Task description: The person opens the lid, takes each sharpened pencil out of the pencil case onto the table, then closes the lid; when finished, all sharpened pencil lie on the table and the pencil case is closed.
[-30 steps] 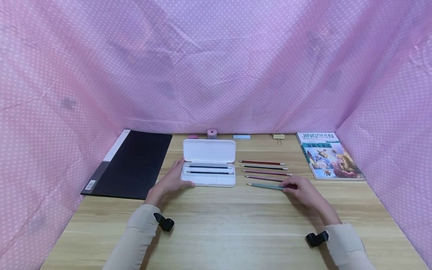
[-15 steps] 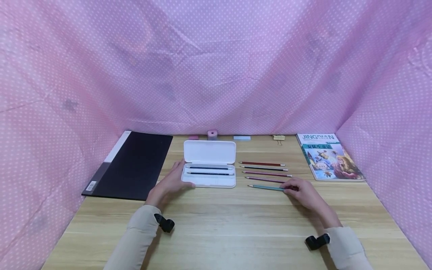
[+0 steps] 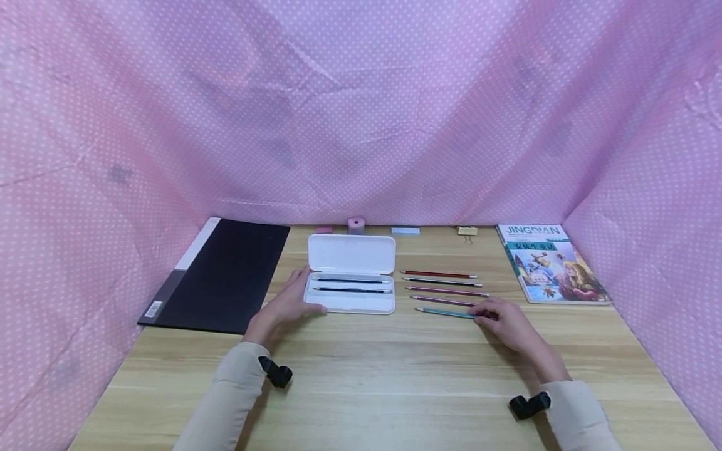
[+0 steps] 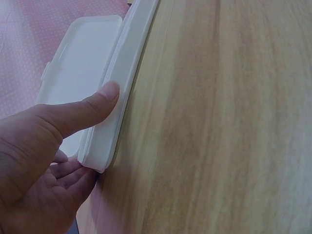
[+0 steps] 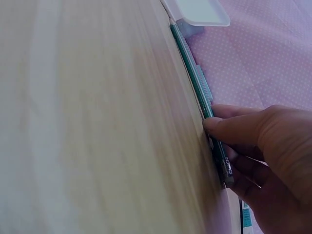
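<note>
A white pencil case [image 3: 350,304] lies with its lid raised, two dark pencils [image 3: 352,290] inside. My left hand [image 3: 289,303] grips the left end of the case; in the left wrist view the thumb [image 4: 105,95] lies along its front wall and the other fingers reach round the end. To the right of the case, several pencils lie in a row, among them a red one [image 3: 440,274]. My right hand [image 3: 504,317] pinches the nearest, a green pencil [image 5: 192,68], near its eraser end, thumb on one side and fingers on the other.
A black folder [image 3: 225,275] lies at the left and an illustrated book [image 3: 555,269] at the right. Along the back edge are a pink roll [image 3: 356,225], a light blue strip [image 3: 405,231] and a binder clip [image 3: 467,231]. Pink dotted cloth [image 3: 361,113] surrounds the table.
Almost nothing differs. The whole head view has shifted slightly; both hands keep their grips on the pencil case and the green pencil.
</note>
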`<control>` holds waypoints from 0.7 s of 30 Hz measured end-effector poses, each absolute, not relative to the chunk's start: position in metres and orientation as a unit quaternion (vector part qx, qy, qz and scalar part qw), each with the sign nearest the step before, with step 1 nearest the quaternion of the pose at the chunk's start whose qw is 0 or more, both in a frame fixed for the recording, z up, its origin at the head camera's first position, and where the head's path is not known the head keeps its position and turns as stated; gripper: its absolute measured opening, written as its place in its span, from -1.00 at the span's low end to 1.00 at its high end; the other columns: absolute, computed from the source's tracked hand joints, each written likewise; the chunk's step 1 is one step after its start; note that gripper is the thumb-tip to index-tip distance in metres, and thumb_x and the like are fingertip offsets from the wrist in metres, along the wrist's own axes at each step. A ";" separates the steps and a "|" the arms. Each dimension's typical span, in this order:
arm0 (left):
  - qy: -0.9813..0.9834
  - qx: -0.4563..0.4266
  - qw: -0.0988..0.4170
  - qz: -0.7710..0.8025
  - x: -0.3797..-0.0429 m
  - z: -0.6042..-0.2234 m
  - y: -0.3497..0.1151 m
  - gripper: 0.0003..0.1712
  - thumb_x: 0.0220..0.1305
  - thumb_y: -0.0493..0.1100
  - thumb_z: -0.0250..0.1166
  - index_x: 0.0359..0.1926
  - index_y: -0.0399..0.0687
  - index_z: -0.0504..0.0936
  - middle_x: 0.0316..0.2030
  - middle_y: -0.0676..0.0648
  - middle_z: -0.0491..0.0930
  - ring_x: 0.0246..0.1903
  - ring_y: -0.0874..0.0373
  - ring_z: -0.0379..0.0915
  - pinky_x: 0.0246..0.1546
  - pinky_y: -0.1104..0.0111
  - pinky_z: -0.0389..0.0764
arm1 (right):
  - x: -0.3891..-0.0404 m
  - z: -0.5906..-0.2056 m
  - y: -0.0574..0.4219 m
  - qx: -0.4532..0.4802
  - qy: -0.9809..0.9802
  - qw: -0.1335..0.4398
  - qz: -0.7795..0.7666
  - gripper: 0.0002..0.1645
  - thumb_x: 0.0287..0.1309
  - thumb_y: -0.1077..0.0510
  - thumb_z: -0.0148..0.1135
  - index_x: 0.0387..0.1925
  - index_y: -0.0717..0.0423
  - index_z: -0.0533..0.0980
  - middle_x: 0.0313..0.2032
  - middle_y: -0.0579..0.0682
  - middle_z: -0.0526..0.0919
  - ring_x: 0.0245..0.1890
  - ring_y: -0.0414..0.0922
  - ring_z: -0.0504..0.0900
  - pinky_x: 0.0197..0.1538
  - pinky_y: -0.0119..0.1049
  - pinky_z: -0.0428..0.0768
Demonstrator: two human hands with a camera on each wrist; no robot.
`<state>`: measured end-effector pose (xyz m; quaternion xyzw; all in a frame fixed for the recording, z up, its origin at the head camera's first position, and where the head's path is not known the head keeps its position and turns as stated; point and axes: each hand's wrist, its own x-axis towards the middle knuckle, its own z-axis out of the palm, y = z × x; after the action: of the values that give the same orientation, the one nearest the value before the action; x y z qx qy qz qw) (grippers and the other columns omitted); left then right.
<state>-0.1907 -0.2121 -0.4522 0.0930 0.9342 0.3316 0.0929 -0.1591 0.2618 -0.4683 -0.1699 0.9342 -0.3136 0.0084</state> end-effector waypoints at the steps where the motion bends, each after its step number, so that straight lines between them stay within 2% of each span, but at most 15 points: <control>1: 0.935 0.093 0.093 0.331 -0.190 -0.452 -0.212 0.32 -0.20 0.14 0.49 0.44 0.13 -0.20 0.24 -0.13 0.10 0.20 0.03 0.04 0.23 0.05 0.13 | -0.159 -0.468 0.262 -0.169 0.934 0.008 -0.314 -0.76 0.09 0.28 0.23 -0.21 -0.07 0.63 -0.13 0.01 0.60 -0.05 0.05 0.52 0.00 0.05 0.44; 13: 0.934 0.090 0.096 0.331 -0.190 -0.451 -0.211 0.33 -0.20 0.15 0.48 0.44 0.12 -0.23 0.27 -0.14 0.07 0.22 0.01 0.02 0.24 0.03 0.11 | -0.159 -0.461 0.256 -0.160 0.937 -0.001 -0.311 -0.77 0.12 0.23 0.22 -0.18 -0.09 0.60 -0.16 -0.05 0.59 -0.13 -0.05 0.54 -0.07 -0.04 0.50; 21: 0.935 0.096 0.091 0.330 -0.189 -0.451 -0.211 0.33 -0.20 0.14 0.49 0.44 0.11 -0.21 0.25 -0.14 0.10 0.21 0.02 0.03 0.23 0.04 0.12 | -0.176 -0.437 0.216 -0.209 0.925 -0.030 -0.315 -0.75 0.11 0.15 0.25 -0.13 -0.02 0.59 -0.24 -0.09 0.58 -0.23 -0.13 0.54 -0.17 -0.17 0.55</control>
<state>-0.1892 -0.2111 -0.4510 0.0960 0.9346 0.3303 0.0906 -0.1761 0.2159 -0.4370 -0.2095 0.9253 -0.3147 -0.0304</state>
